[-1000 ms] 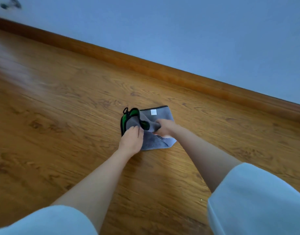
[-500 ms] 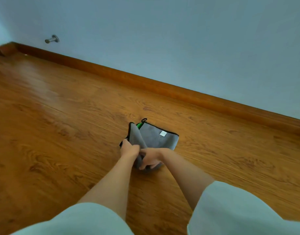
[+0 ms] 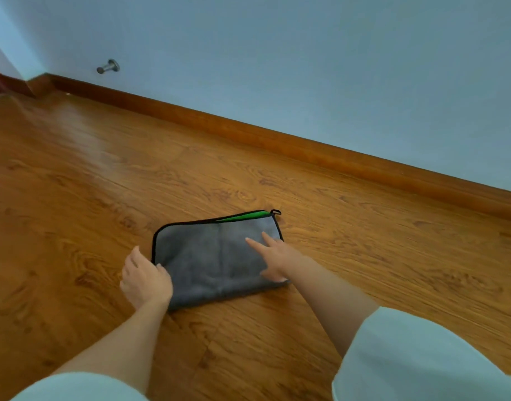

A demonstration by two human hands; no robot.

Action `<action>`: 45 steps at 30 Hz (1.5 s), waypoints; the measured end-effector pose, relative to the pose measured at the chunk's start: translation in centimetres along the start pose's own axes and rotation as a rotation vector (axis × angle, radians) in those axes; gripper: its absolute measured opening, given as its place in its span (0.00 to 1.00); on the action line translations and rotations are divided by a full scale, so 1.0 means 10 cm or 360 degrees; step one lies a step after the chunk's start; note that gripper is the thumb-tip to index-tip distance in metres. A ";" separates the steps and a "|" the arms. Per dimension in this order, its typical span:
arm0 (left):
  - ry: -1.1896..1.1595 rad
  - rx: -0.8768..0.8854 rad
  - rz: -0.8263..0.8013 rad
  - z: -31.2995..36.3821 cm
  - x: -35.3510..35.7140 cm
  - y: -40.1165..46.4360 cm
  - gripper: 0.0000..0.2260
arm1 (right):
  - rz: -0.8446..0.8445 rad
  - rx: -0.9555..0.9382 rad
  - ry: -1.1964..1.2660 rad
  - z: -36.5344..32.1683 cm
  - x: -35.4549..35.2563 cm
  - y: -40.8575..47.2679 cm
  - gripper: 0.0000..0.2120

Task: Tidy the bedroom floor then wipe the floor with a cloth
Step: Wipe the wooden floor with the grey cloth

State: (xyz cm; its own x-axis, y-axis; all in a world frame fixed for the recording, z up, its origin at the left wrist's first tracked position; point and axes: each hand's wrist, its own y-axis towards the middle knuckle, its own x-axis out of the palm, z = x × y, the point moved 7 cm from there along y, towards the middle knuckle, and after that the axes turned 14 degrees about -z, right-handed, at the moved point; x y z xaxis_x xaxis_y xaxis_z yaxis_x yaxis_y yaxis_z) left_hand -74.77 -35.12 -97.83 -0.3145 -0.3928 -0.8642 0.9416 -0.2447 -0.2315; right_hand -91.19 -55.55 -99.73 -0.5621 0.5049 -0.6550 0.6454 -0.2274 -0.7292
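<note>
A grey cloth (image 3: 214, 256) with black edging lies folded flat on the wooden floor (image 3: 75, 198). A strip of its green side and a small black loop show at its far right corner. My left hand (image 3: 146, 277) rests on the cloth's near left edge, fingertips on the fabric and thumb spread out over the floor. My right hand (image 3: 274, 257) lies on the cloth's right part, its fingers straight and pointing across the fabric.
A brown skirting board (image 3: 306, 143) runs along the pale blue wall behind the cloth. A metal door stop (image 3: 108, 67) sticks out of the wall at the far left. My white-sleeved arms fill the bottom of the view.
The cloth was bunched between both hands; it now lies spread flat and folded. My hands have moved apart to its left and right sides.
</note>
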 end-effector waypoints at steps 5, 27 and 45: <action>0.0176 0.0153 -0.0193 0.13 0.40 -0.14 0.24 | 0.0150 0.0023 -0.0117 -0.10 -0.08 0.13 0.34; 0.0688 0.0327 -0.0253 0.32 1.12 0.29 0.27 | 0.0730 0.0163 0.0112 -0.13 0.19 0.75 0.30; 0.0725 0.0427 -0.0145 0.90 1.19 1.24 0.26 | 0.0847 0.0287 0.0115 -0.13 -0.52 1.45 0.27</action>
State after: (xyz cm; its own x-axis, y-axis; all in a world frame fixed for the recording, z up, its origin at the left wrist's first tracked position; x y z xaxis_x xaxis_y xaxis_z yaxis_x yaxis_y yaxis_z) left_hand -67.94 -50.79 -106.99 -0.2531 0.0504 -0.9661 0.8305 -0.5009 -0.2437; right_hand -78.20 -60.40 -106.67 -0.1425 0.3360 -0.9310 0.7282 -0.6015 -0.3285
